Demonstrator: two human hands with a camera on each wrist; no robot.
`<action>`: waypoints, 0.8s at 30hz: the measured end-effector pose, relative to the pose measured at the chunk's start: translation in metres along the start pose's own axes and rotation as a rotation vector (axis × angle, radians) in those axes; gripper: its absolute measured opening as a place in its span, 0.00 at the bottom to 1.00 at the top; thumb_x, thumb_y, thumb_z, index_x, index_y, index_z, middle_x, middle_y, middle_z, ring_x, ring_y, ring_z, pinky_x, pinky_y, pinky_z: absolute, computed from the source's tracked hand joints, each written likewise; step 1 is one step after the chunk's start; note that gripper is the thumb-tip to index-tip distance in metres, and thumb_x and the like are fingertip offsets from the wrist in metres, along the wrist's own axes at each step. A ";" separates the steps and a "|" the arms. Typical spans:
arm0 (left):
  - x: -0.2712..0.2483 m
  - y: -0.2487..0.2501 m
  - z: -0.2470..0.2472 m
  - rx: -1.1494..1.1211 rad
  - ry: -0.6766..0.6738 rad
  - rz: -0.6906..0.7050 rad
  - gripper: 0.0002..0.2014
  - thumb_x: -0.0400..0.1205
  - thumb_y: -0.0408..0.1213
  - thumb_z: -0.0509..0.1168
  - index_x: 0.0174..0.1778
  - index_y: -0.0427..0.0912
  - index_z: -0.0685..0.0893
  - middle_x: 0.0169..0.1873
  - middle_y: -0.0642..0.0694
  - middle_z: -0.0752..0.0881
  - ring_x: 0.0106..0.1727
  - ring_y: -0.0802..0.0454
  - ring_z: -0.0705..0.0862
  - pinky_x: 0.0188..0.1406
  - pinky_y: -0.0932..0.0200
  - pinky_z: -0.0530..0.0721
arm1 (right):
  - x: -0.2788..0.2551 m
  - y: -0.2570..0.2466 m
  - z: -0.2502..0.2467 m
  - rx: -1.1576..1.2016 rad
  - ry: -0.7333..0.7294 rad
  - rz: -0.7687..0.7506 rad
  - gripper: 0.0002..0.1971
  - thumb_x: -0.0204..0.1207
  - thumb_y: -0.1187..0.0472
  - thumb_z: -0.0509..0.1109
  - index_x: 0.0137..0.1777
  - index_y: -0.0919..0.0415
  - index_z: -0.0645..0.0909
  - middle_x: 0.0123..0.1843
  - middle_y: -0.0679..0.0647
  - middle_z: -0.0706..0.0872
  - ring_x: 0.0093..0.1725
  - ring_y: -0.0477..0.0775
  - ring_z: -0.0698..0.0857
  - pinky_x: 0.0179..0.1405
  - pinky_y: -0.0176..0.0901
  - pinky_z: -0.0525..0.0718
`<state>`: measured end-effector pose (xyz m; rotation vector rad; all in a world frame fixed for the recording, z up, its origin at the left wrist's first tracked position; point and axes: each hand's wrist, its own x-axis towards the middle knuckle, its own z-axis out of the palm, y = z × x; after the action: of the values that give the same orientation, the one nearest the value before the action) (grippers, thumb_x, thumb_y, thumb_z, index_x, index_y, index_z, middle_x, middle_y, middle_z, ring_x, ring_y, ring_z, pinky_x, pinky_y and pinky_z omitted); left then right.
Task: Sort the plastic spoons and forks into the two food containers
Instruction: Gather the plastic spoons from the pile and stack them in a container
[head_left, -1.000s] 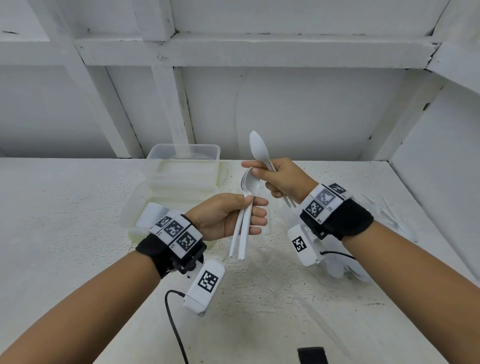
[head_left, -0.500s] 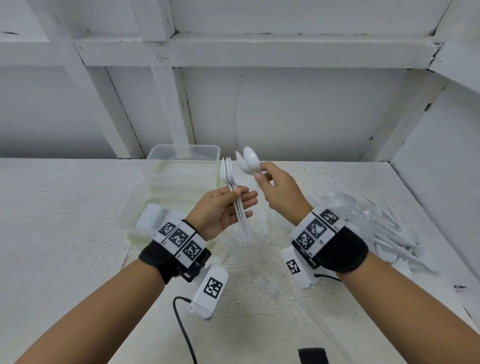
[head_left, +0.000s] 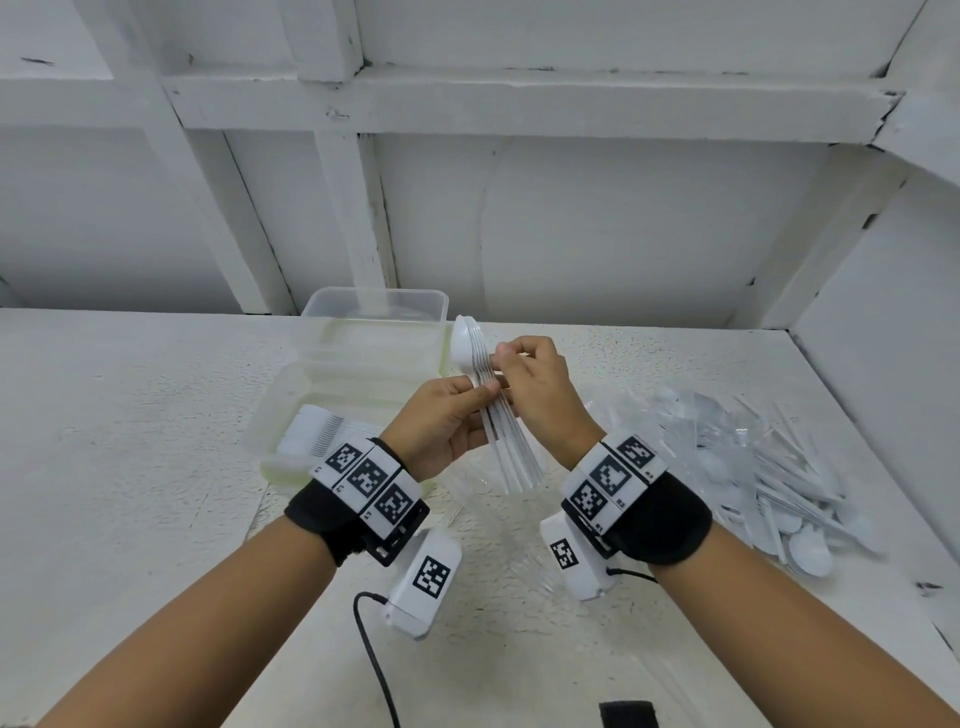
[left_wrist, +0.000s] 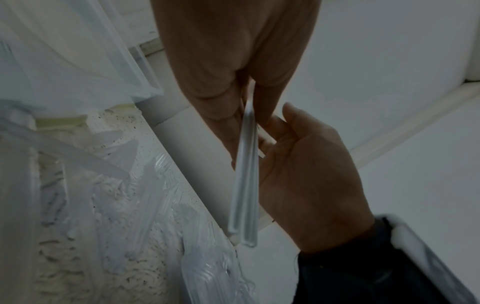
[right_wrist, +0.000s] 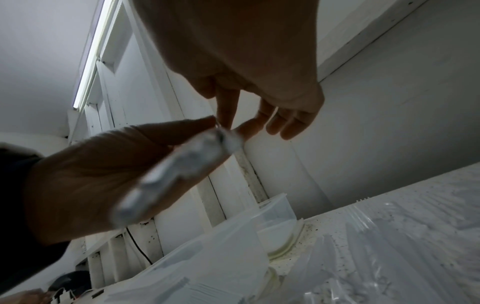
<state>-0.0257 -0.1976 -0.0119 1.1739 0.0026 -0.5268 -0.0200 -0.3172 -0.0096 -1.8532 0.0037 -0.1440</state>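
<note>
Spoon stack (head_left: 485, 410) upright above table (head_left: 130, 467), bowls at 12 o'clock, left hand (head_left: 447, 431) gripping handles, right hand (head_left: 537, 387) pinching top. Near container (head_left: 270, 415) at 9 o'clock holds cutlery; far container (head_left: 374, 304) behind. Loose pile (head_left: 769, 467) at 3 o'clock.

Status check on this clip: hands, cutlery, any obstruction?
Left hand grips spoon stack; right hand pinches its top. Near container part-filled. Loose pile unsorted. Nothing blocking.

Your stack of white spoons (head_left: 485, 395) sits nested, bowls up, handles fanned downward, above the counter. Near container (head_left: 270, 415) holds a row of white cutlery; far container (head_left: 374, 306) stands behind it. Loose pile of spoons and forks (head_left: 769, 467) lies at right.
</note>
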 end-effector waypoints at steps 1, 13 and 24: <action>0.000 0.001 0.000 0.002 -0.013 -0.011 0.10 0.85 0.30 0.56 0.50 0.29 0.81 0.36 0.43 0.90 0.37 0.53 0.89 0.40 0.61 0.89 | -0.001 -0.002 0.000 0.056 -0.016 0.028 0.07 0.82 0.52 0.60 0.46 0.54 0.73 0.53 0.57 0.84 0.54 0.57 0.85 0.57 0.55 0.83; 0.003 0.003 -0.013 -0.101 0.093 0.021 0.11 0.87 0.38 0.53 0.54 0.41 0.80 0.43 0.49 0.84 0.46 0.54 0.81 0.53 0.55 0.79 | -0.013 0.002 -0.003 -0.427 -0.131 -0.215 0.17 0.82 0.55 0.60 0.70 0.57 0.72 0.65 0.55 0.75 0.62 0.50 0.76 0.63 0.45 0.76; 0.001 0.014 -0.033 -0.124 0.153 0.025 0.14 0.83 0.50 0.59 0.38 0.46 0.81 0.48 0.47 0.88 0.59 0.49 0.81 0.75 0.42 0.68 | -0.011 0.004 0.016 -0.625 -0.283 -0.317 0.14 0.85 0.57 0.55 0.68 0.58 0.69 0.49 0.56 0.82 0.43 0.55 0.80 0.39 0.46 0.76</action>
<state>-0.0109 -0.1652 -0.0127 1.0892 0.1500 -0.4083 -0.0285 -0.3019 -0.0191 -2.4749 -0.4929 -0.1048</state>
